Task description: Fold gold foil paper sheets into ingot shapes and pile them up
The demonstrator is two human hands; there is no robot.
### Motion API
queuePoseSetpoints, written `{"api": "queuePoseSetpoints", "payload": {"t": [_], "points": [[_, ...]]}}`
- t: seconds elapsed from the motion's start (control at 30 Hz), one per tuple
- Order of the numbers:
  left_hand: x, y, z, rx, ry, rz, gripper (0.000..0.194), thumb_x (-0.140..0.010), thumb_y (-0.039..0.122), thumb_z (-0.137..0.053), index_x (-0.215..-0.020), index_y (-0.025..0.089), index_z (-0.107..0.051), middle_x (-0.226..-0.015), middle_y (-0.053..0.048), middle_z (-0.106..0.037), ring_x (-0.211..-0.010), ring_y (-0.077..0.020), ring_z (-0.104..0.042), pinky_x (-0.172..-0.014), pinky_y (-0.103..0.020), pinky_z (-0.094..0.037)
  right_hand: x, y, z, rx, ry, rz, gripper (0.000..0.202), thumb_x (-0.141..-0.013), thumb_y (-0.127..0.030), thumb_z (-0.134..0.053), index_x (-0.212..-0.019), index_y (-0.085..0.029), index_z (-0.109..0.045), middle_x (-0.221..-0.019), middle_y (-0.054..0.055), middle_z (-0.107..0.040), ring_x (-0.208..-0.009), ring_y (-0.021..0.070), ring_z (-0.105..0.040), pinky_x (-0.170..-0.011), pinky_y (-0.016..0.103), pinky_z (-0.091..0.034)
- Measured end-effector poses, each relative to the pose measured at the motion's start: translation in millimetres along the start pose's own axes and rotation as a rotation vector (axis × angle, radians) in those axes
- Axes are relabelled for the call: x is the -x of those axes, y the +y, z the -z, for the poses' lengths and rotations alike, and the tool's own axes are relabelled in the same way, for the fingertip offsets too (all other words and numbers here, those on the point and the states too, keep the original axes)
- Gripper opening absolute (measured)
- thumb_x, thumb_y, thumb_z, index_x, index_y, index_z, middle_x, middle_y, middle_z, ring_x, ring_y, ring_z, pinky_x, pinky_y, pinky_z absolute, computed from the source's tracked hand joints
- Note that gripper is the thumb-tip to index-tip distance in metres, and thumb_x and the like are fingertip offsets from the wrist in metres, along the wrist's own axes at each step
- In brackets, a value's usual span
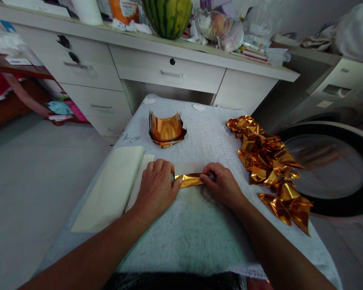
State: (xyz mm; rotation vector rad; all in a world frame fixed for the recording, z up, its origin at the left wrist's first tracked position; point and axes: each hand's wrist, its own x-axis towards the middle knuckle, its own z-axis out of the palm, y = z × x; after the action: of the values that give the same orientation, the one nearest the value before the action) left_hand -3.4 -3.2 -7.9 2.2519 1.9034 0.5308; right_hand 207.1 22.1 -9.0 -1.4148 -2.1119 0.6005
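Between my hands lies a narrow folded strip of gold foil (189,180), with pale paper under it. My left hand (159,181) has its fingers bent together over the strip's left end, thumb on the foil. At the strip's right end, my right hand (219,181) pinches the foil between thumb and fingers. A stack of cream paper (111,189) lies flat to the left, partly behind my left forearm. Beyond my hands, a curved stack of gold foil sheets (167,129) stands on the cloth. Folded gold foil pieces (260,157) form a long heap on the right.
A pale cloth (184,237) covers the table. Behind it stands a white drawer cabinet (169,76) holding a watermelon (167,16), plastic bags and other items. A front-loading washing machine (326,169) with its round door open is close to the table's right side.
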Motion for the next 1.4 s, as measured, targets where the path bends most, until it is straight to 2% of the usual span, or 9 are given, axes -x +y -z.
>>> {"api": "queuePoseSetpoints", "payload": {"t": [0.5, 0.93, 1.07, 1.23, 1.4], "points": [[-0.7, 3.5, 3.0, -0.002, -0.019, 0.029, 0.019, -0.084, 0.029, -0.06, -0.096, 0.016, -0.054, -0.1, -0.009, -0.056, -0.097, -0.0282, -0.048, -0.087, -0.043, -0.044, -1.8, -2.3, 1.0, -0.004, -0.001, -0.066, 0.006, -0.082, -0.018, -0.064, -0.076, -0.019, -0.062, -0.074, 0.0, -0.062, -0.073, 0.0159, -0.057, -0.068, 0.027, -0.04], [-0.7, 3.6, 1.5, 0.035, -0.003, 0.003, 0.014, -0.083, 0.023, -0.061, -0.095, 0.018, -0.057, -0.1, -0.007, -0.056, -0.097, -0.0276, -0.046, -0.081, -0.041, -0.039, -3.2, -5.0, -0.1, 0.022, 0.008, -0.095, 0.007, -0.081, -0.019, -0.065, -0.076, -0.019, -0.06, -0.074, 0.0, -0.06, -0.073, 0.0157, -0.055, -0.067, 0.027, -0.039], [-1.6, 3.7, 2.0, 0.076, 0.011, -0.095, 0.009, -0.084, 0.017, -0.062, -0.091, 0.022, -0.064, -0.102, -0.005, -0.059, -0.098, -0.0256, -0.047, -0.081, -0.04, -0.037, -3.3, -4.2, -1.2, 0.02, 0.006, -0.109, 0.009, -0.08, -0.02, -0.064, -0.077, -0.02, -0.056, -0.072, -0.001, -0.057, -0.071, 0.0152, -0.053, -0.065, 0.026, -0.037], [-2.4, 0.8, -1.3, 0.072, -0.081, -0.317, 0.017, -0.091, 0.015, -0.058, -0.093, 0.026, -0.07, -0.093, -0.001, -0.066, -0.09, -0.0216, -0.054, -0.078, -0.038, -0.04, -3.3, -5.0, -2.7, -0.065, 0.005, -0.15, 0.013, -0.079, -0.021, -0.061, -0.086, -0.021, -0.051, -0.07, -0.003, -0.055, -0.066, 0.0141, -0.053, -0.062, 0.026, -0.038], [5.2, 0.4, -6.4, -0.093, -0.065, -0.482, 0.019, -0.094, 0.015, -0.052, -0.104, 0.02, -0.067, -0.101, -0.005, -0.068, -0.091, -0.0222, -0.058, -0.08, -0.038, -0.047, -3.4, -3.7, -5.2, -0.09, 0.05, -0.165, 0.018, -0.079, -0.019, -0.058, -0.094, -0.022, -0.048, -0.067, -0.005, -0.056, -0.061, 0.0136, -0.054, -0.06, 0.026, -0.039]]}}
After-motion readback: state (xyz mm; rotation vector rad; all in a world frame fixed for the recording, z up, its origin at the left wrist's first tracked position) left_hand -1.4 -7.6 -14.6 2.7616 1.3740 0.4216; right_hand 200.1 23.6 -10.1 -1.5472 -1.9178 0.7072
